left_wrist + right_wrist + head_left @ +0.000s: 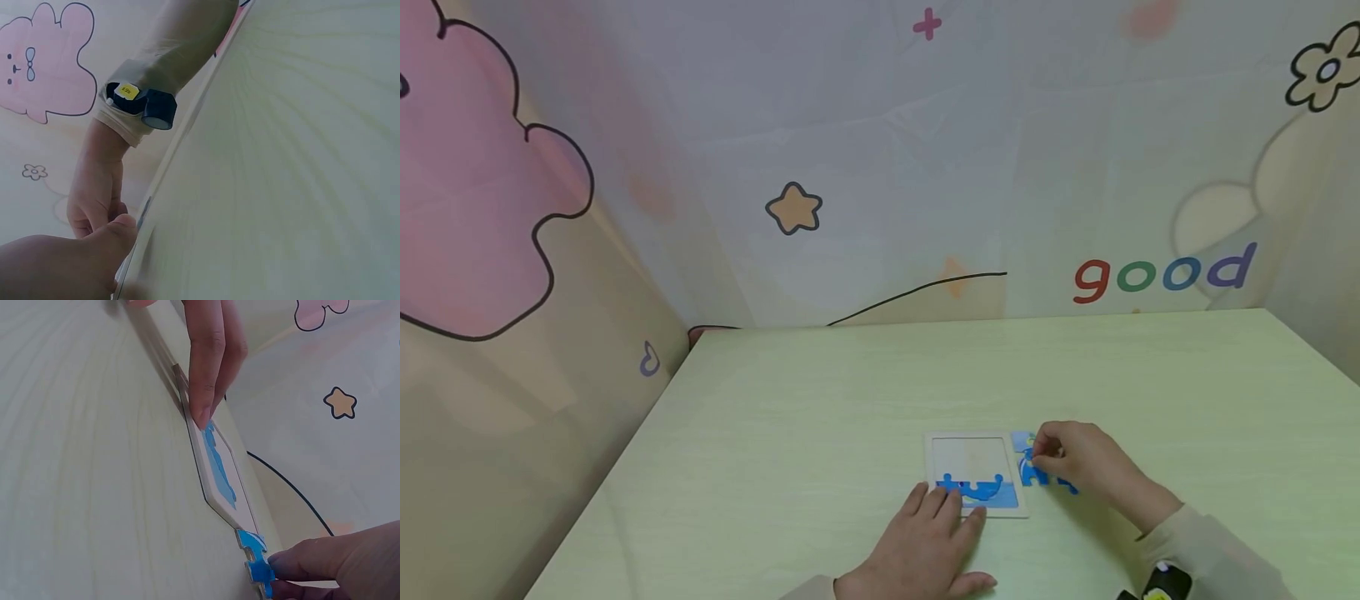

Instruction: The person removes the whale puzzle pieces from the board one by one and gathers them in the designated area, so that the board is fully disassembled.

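A square puzzle tray (1023, 510) with a pale rim lies on the table. Blue puzzle pieces (1002, 495) fill its lower part, and its upper part shows bare backing. My left hand (928, 537) rests with extended fingers on the tray's near edge, fingertips over the lower pieces. Just right of the tray, my right hand (1086, 462) pinches at a blue puzzle piece (260, 572) with thumb and fingertips. Other loose blue pieces (1022, 441) lie beside and beneath that hand, partly hidden by it.
The pale green table (775, 417) stretches away to a printed backdrop (880, 167) at the back. A patterned side wall (602, 333) borders the left. A dark wrist camera (1167, 581) sits on the right sleeve.
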Demonstrator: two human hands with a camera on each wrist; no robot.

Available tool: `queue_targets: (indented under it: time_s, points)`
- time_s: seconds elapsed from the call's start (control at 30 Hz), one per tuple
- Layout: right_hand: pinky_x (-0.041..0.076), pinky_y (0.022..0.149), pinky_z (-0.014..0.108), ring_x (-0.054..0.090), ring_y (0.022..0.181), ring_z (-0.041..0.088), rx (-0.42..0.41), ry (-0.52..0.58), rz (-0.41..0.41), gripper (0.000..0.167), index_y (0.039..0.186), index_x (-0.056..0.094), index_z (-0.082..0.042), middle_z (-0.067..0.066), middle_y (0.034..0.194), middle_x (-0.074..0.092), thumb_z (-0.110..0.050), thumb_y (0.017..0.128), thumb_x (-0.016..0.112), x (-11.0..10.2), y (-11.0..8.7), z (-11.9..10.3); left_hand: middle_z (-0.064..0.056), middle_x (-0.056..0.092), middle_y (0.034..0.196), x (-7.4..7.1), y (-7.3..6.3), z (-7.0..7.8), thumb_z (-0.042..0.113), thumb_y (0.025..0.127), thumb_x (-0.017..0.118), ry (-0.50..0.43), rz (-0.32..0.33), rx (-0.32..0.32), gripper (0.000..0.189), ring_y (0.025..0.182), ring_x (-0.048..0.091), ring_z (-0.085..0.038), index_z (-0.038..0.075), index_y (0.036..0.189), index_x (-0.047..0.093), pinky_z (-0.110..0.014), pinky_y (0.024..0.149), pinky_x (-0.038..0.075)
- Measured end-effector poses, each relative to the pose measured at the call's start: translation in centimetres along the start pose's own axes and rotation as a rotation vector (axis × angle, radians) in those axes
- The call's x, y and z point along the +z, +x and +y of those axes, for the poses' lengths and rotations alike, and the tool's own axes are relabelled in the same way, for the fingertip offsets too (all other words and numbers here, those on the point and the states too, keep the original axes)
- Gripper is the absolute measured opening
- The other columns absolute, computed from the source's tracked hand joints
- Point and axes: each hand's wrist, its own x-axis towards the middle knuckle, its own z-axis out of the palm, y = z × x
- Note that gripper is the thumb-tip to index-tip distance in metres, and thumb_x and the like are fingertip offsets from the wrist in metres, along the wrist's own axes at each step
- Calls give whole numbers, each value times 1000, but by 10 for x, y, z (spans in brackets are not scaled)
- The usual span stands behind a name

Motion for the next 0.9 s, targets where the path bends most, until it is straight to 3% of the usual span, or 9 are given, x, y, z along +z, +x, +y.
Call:
queue_targets:
  time_s: [0.23,0.53,0.77,0.9]
  points:
    - [41,64,28,49,72,14,3,-13,6,8,82,64,-12,-2,76,59,-12,84,71,2,0,0,0,55,128,1,0,-3,69,94,23,39,65,14,69,118,49,-16,23,139,48,-37,106,39]
    - [43,63,26,51,73,14,-22,69,48,4,86,65,-12,-2,83,63,-14,87,69,1,-4,-2,-3,56,131,4,-2,-4,64,97,27,63,128,4,64,124,50,-17,19,136,50,-34,102,42]
    - [40,54,20,48,66,10,-82,102,52,5,85,66,-12,-3,78,61,-14,85,70,5,-6,-8,-6,56,135,7,-2,-7,60,98,31,78,227,20,59,126,50,-20,18,133,52,-33,101,44]
    - [41,54,20,49,64,7,-120,112,60,5,85,66,-12,-4,78,62,-14,85,70,7,-8,-9,-5,50,141,7,-2,-8,61,98,30,42,212,30,60,130,47,-19,19,136,51,-34,104,41]
